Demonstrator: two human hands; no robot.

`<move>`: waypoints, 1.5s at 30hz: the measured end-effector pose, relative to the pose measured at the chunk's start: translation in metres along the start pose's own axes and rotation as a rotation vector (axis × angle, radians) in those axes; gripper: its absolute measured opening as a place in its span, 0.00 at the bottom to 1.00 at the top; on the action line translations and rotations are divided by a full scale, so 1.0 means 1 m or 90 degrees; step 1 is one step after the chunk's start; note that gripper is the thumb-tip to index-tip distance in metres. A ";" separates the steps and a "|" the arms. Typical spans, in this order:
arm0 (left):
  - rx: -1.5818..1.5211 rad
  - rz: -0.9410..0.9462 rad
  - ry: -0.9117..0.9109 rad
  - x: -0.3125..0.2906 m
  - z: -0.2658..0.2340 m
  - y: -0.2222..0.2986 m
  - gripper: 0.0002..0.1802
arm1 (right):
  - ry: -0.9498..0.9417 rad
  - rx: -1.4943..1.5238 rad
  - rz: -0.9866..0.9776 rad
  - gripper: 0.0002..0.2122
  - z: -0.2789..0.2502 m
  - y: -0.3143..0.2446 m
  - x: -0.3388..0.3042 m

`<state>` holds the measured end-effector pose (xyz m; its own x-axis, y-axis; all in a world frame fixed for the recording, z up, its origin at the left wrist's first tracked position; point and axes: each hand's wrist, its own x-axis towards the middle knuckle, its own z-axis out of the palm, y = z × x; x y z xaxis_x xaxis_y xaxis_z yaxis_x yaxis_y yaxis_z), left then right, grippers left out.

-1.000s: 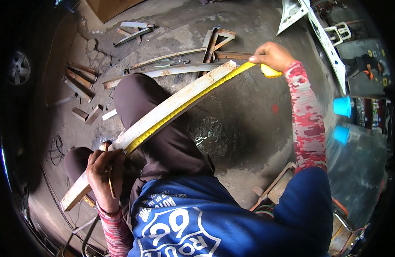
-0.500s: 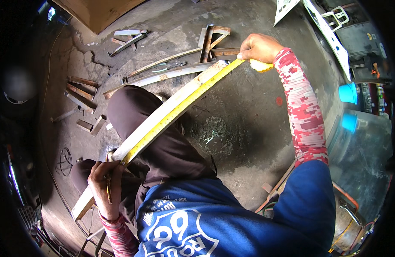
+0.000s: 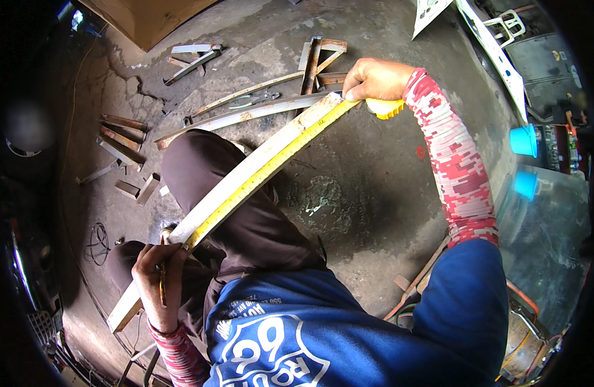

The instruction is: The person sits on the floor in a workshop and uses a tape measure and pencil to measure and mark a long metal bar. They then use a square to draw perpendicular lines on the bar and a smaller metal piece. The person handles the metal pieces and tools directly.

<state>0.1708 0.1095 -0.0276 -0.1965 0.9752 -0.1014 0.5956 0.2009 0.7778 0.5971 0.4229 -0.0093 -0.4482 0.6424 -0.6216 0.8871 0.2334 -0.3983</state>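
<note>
A long pale square metal bar point(image 3: 248, 169) slants from lower left to upper right across my legs. Along its near side runs the yellow blade of a tape measure point(image 3: 266, 169). My left hand point(image 3: 156, 274) is closed around the blade's end, pressed to the bar; a thin pencil-like stick point(image 3: 163, 286) hangs from its fingers. At the bar's far end, my right hand point(image 3: 379, 80) pinches the blade. The yellow tape case point(image 3: 386, 108) shows under that palm, mostly hidden.
Cut metal pieces point(image 3: 123, 143) lie on the concrete floor at left, with more angle pieces point(image 3: 192, 61) farther off. Long strips point(image 3: 245, 115) lie beyond my knee, near a rusty bracket point(image 3: 314, 61). Right are a blue bucket point(image 3: 524, 140) and a clear sheet point(image 3: 535, 238).
My right hand has come slightly nearer and left along the tape, close to the bar's far end. The tape case moved with it. My left hand and the bar stay almost still.
</note>
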 end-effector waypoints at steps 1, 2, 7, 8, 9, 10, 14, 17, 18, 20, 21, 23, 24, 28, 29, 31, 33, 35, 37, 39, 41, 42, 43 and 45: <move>0.001 0.004 0.001 0.000 0.000 0.000 0.05 | -0.009 0.026 0.001 0.12 0.001 0.001 0.000; 0.001 0.003 0.001 0.000 0.000 0.001 0.05 | -0.010 0.035 -0.005 0.12 0.001 0.002 0.001; 0.021 0.013 0.009 0.000 -0.006 0.005 0.07 | -0.005 0.075 -0.099 0.10 0.009 0.014 0.003; 0.017 -0.006 0.008 -0.001 -0.008 0.005 0.07 | 0.010 0.090 -0.120 0.09 0.013 0.017 0.002; 0.021 -0.039 0.004 -0.003 -0.011 0.005 0.07 | 0.018 0.138 -0.097 0.09 0.017 0.017 0.002; 0.063 -0.007 -0.002 -0.003 -0.015 0.003 0.07 | 0.025 0.186 -0.100 0.08 0.020 0.018 -0.002; 0.013 -0.019 -0.010 -0.006 -0.025 -0.009 0.07 | 0.045 0.215 -0.083 0.08 0.028 0.014 -0.010; 0.122 0.024 0.003 -0.008 -0.036 -0.015 0.10 | -0.005 0.236 -0.075 0.08 0.032 0.012 -0.011; 0.133 0.016 0.015 -0.008 -0.036 -0.016 0.11 | 0.010 0.239 -0.066 0.08 0.033 0.012 -0.011; 0.133 0.010 0.074 -0.009 -0.032 -0.017 0.17 | -0.005 0.262 -0.056 0.07 0.037 0.013 -0.011; 0.133 0.006 0.104 -0.008 -0.030 -0.018 0.17 | -0.015 0.271 -0.046 0.07 0.038 0.013 -0.010; 0.132 -0.001 0.144 -0.010 -0.023 -0.019 0.19 | 0.022 0.238 -0.028 0.07 0.038 0.013 -0.012; 0.148 -0.001 0.166 -0.013 -0.019 -0.020 0.19 | 0.042 0.218 -0.022 0.07 0.038 0.012 -0.012; 0.177 -0.015 0.217 -0.024 -0.011 -0.023 0.16 | 0.048 0.178 0.015 0.07 0.036 0.009 -0.014; 0.189 -0.013 0.219 -0.026 -0.010 -0.024 0.16 | 0.053 0.176 0.018 0.07 0.036 0.008 -0.013; 0.192 -0.010 0.224 -0.030 -0.009 -0.025 0.14 | 0.054 0.176 0.004 0.07 0.036 0.007 -0.012; 0.174 -0.011 0.226 -0.033 -0.007 -0.024 0.12 | 0.049 0.163 0.010 0.07 0.035 0.005 -0.011; 0.139 -0.004 0.240 -0.034 -0.004 -0.024 0.11 | 0.044 0.166 0.008 0.07 0.036 0.002 -0.010; 0.125 -0.005 0.244 -0.035 -0.001 -0.025 0.10 | 0.048 0.165 0.018 0.07 0.035 -0.004 -0.010; 0.136 -0.016 0.243 -0.038 0.001 -0.026 0.11 | 0.041 0.143 0.006 0.07 0.035 -0.009 -0.011; 0.143 -0.025 0.226 -0.041 0.002 -0.028 0.11 | 0.048 0.079 -0.013 0.08 0.033 -0.015 -0.013; 0.140 -0.039 0.223 -0.046 0.001 -0.027 0.11 | 0.034 0.074 -0.032 0.08 0.035 -0.017 -0.014; 0.096 -0.054 0.216 -0.047 0.001 -0.028 0.09 | 0.047 0.036 -0.038 0.09 0.037 -0.018 -0.014; -0.015 -0.043 0.251 -0.044 0.000 -0.027 0.10 | 0.064 0.008 -0.112 0.11 0.041 -0.017 -0.018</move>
<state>0.1633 0.0607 -0.0442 -0.5211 0.8487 0.0899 0.5540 0.2563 0.7921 0.5851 0.3771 -0.0191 -0.5819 0.6627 -0.4715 0.7946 0.3398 -0.5031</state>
